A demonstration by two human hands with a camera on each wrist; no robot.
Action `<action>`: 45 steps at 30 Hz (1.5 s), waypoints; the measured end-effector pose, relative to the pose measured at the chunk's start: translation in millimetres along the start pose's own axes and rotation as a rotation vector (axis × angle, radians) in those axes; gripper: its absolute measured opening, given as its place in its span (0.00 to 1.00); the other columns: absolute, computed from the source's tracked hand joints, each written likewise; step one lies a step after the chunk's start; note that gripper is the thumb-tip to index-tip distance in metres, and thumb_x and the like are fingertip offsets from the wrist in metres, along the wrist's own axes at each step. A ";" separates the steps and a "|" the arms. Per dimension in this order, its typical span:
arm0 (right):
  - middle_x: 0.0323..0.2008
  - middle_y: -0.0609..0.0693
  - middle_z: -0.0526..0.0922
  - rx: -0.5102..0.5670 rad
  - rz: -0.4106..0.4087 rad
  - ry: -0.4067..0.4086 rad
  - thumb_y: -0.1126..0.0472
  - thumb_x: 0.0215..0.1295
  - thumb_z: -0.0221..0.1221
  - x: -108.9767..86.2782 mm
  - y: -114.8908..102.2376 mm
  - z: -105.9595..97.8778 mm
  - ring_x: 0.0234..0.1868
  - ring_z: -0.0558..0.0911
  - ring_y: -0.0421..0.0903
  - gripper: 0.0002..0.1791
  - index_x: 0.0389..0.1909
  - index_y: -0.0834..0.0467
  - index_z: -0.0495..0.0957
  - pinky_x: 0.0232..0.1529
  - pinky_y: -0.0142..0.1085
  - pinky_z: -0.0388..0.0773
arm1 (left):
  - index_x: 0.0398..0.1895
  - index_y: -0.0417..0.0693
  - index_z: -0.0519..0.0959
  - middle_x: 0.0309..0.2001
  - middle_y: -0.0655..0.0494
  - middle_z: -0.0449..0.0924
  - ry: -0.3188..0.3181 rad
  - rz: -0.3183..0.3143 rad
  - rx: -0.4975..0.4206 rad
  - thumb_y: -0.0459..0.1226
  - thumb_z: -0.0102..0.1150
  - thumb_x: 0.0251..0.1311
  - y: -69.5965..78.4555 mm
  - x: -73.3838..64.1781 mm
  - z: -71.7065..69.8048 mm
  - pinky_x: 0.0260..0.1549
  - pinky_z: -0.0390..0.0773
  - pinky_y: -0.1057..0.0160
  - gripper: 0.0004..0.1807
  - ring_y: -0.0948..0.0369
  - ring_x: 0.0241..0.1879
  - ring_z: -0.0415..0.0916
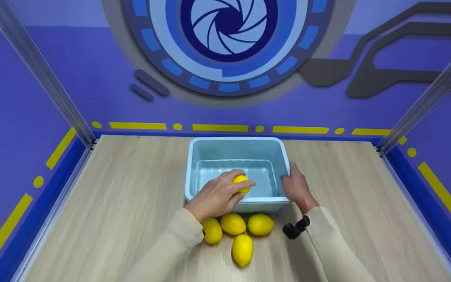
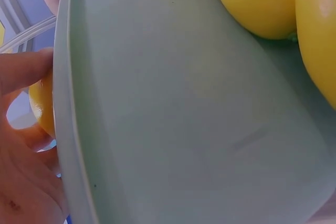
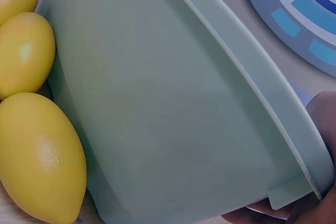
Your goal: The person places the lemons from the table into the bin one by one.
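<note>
A light blue plastic bin [image 1: 238, 141] stands on the table. Over its front rim reaches my left hand [image 1: 214, 196], gripping a yellow lemon [image 1: 242, 183] between thumb and fingers above the bin's inside. My right hand [image 1: 298, 186] holds the bin's right rim, the thumb on the inner side and the fingers outside. Several more lemons lie on the table close to the bin's front wall, among them a front one [image 1: 242, 250] and a right one [image 1: 260, 224]. In the left wrist view the held lemon [image 2: 43, 103] is partly hidden behind the rim.
The pale wood table [image 1: 139, 176] carries the bin and lemons. A blue-purple panel wall [image 1: 92, 78] rises behind it, with metal posts [image 1: 41, 66] at the corners. A small black device [image 1: 296, 228] sits at my right wrist.
</note>
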State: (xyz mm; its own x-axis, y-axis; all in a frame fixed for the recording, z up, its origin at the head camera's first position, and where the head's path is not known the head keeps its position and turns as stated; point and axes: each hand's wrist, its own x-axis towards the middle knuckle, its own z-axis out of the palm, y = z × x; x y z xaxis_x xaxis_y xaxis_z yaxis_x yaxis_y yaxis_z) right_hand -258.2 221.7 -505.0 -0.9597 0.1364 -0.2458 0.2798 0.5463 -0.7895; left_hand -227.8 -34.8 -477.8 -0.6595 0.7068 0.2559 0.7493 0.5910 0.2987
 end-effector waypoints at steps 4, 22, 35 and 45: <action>0.74 0.60 0.55 0.004 0.004 -0.006 0.67 0.71 0.37 0.7 -0.4 -0.1 0.74 0.57 0.58 0.31 0.75 0.58 0.47 0.74 0.55 0.49 | 0.64 0.68 0.71 0.65 0.54 0.67 -0.011 -0.023 -0.045 0.44 0.49 0.71 0.8 1.3 0.8 0.46 0.82 0.63 0.20 0.56 0.58 0.72; 0.74 0.61 0.56 -0.003 -0.019 0.010 0.68 0.70 0.38 -0.1 0.7 0.6 0.74 0.58 0.58 0.31 0.74 0.59 0.49 0.74 0.55 0.50 | 0.63 0.69 0.72 0.64 0.56 0.68 -0.019 -0.046 -0.098 0.46 0.43 0.73 1.6 4.5 4.3 0.50 0.81 0.61 0.18 0.58 0.59 0.70; 0.73 0.62 0.58 -0.013 -0.045 0.012 0.67 0.70 0.38 -0.5 2.2 -1.1 0.73 0.60 0.58 0.30 0.73 0.60 0.50 0.74 0.55 0.51 | 0.63 0.69 0.72 0.63 0.56 0.68 -0.005 -0.034 -0.081 0.44 0.40 0.74 4.0 6.4 7.8 0.49 0.81 0.62 0.19 0.59 0.58 0.70; 0.73 0.61 0.57 -0.005 -0.033 0.004 0.67 0.70 0.38 -0.9 2.3 -0.5 0.73 0.59 0.58 0.31 0.74 0.59 0.49 0.74 0.55 0.51 | 0.64 0.70 0.71 0.65 0.57 0.67 -0.043 -0.055 -0.079 0.44 0.40 0.75 3.6 8.2 10.3 0.57 0.78 0.58 0.19 0.58 0.62 0.68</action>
State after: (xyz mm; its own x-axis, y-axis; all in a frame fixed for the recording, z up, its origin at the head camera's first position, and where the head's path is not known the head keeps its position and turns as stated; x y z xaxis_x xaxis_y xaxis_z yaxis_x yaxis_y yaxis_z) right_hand -256.8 223.1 -506.3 -0.9685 0.1212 -0.2175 0.2478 0.5543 -0.7946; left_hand -229.9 -22.8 -484.1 -0.6949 0.6913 0.1980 0.7040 0.5979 0.3832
